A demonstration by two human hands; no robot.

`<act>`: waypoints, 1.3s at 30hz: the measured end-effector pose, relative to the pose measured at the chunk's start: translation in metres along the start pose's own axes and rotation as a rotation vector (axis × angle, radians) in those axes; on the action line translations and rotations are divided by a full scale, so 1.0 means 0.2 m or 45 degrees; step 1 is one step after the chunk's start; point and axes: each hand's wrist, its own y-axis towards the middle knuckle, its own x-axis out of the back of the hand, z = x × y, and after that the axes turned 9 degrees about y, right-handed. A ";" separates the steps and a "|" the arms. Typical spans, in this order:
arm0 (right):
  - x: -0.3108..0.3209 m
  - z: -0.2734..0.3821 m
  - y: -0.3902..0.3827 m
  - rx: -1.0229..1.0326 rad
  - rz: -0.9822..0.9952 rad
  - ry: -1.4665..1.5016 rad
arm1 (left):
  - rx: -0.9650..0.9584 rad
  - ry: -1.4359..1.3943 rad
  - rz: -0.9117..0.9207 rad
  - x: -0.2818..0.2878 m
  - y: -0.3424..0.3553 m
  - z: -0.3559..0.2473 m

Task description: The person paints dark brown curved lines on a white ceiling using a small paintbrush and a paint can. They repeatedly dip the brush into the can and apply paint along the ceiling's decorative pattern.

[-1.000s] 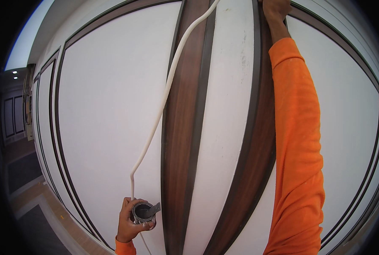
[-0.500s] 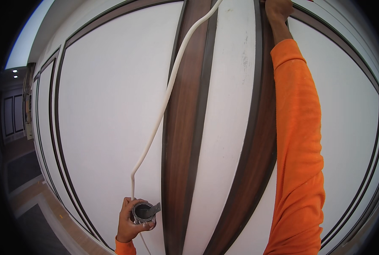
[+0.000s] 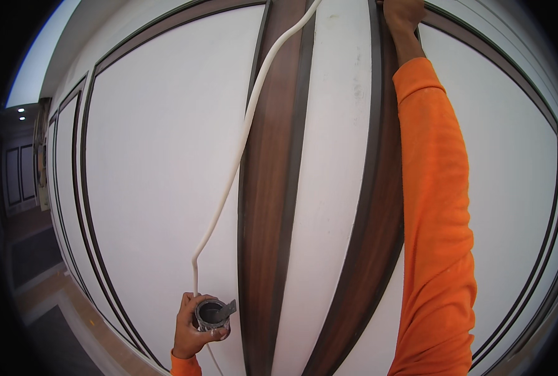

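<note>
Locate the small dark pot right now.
Low in the head view, left of centre: the small dark pot is in the left hand, beside the left brown wooden strip.

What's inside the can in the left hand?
A flat grey strip leans in the can, its end jutting out on the right. The interior looks dark; whatever lies beneath the strip is covered.

R sleeve (image 3: 437, 219) is long, bright orange, plain, w/ soft matte fabric; creases bunch twd the elbow, smoother nr the wrist. R cuff (image 3: 418, 81) is a wide band, same orange, w/ a visible seam. L sleeve (image 3: 186, 366) matches in col., just a short bit shows. R hand (image 3: 404, 12) & L hand (image 3: 190, 330) are bare.
</note>
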 end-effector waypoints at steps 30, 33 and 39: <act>-0.01 0.01 -0.05 -0.069 -0.010 0.054 | -0.013 0.036 -0.021 0.00 -0.01 0.00; -0.01 0.04 -0.05 -0.061 -0.007 -0.020 | -0.023 0.042 -0.019 0.00 -0.01 0.00; -0.01 0.03 -0.05 -0.029 0.044 -0.075 | -0.015 0.027 -0.010 0.01 -0.01 0.00</act>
